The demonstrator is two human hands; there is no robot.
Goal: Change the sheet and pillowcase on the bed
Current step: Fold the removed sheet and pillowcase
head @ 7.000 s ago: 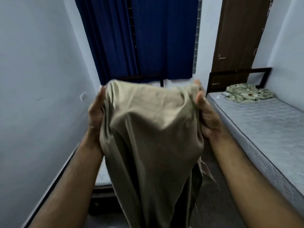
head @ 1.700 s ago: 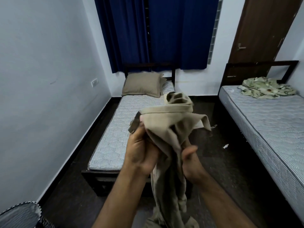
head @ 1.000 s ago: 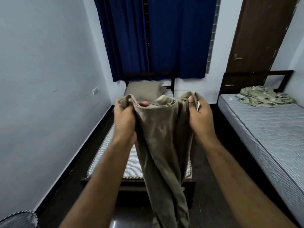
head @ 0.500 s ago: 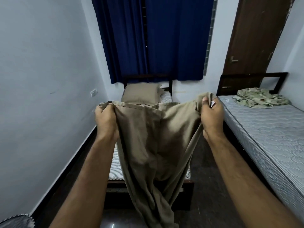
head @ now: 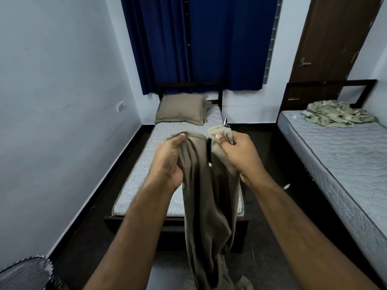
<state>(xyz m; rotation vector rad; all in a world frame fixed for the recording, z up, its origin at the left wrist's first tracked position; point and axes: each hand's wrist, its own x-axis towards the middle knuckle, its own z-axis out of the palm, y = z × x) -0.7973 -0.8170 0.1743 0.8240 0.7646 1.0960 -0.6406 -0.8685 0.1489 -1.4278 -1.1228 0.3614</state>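
Limp khaki sheet, bunched folds

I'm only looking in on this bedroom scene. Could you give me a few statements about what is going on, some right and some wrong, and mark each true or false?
1. Both hands, left hand and right hand, grip the tan sheet. True.
2. The pillow lies on the floor. False: it rests at the head of the left bed, below the blue curtain.
3. The left bed is already covered by the sheet. False: its striped mattress is bare, and the sheet hangs from the hands.
4. A crumpled patterned cloth lies on the right bed. True.
5. The sheet trails down toward the floor. True.
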